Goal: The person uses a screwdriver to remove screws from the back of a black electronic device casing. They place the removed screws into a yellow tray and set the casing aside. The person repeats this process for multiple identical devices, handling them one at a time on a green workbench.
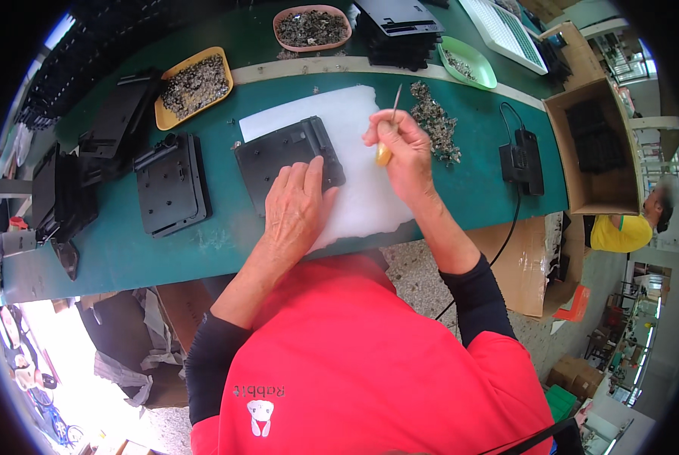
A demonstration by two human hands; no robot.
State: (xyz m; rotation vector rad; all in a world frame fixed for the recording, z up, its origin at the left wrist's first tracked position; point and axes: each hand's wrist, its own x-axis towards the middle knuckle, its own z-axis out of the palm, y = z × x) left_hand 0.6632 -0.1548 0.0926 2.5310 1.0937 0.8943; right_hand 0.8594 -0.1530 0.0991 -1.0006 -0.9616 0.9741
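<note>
Panel (273, 155), under left fingers (297, 179), overlapping sheet (371, 203)

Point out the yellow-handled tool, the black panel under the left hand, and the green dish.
Yellow-handled tool (384, 155): head view, on the handle's lower end.
Black panel (274, 153): head view, on its flat upper face.
Green dish (481, 67): head view, on its bare inner wall.

Green flat worktop (112, 246): white sheet (366, 199) at centre. On it, toward the left, black rectangular plastic housing (269, 158), left hand (295, 208) on top. Right hand (406, 158) above the sheet's right part, fingers around yellow-handled pointed tool (384, 155). Second black rectangular housing (171, 191) left of the first. Loose heap of small silvery metal pieces (435, 125) right of the sheet. Beyond, I see yellow rectangular tray (159, 117) left, pink oval tray (313, 48) midway, green oval tray (482, 70) right, pieces in each.
</note>
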